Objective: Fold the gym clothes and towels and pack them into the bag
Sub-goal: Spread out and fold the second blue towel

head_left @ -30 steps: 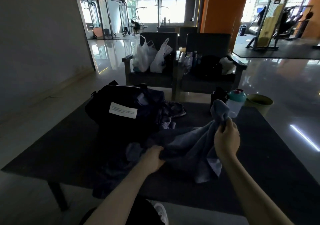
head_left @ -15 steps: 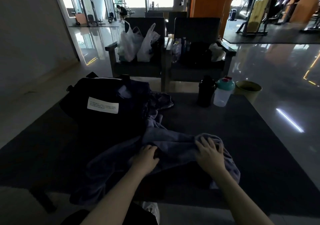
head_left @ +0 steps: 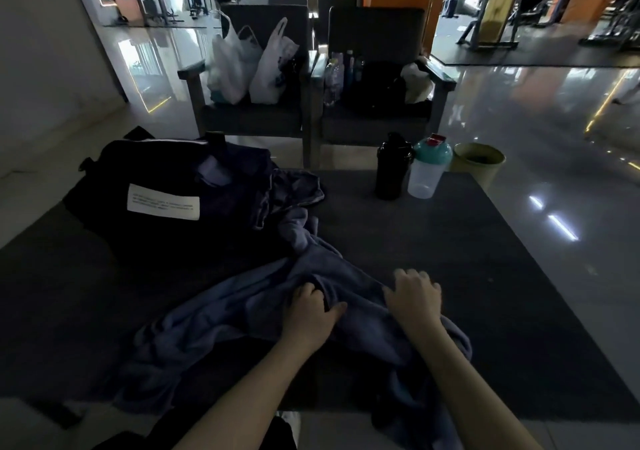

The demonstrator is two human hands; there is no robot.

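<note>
Two hands are set close together, not touching, on a crumpled blue-grey terry towel (head_left: 242, 311) spread over the dark counter (head_left: 485, 259), near a black duffel bag (head_left: 114, 172). A fold is pinched by the left hand (head_left: 310, 316); cloth is gripped under the right hand (head_left: 414, 297), fingers curled.
</note>
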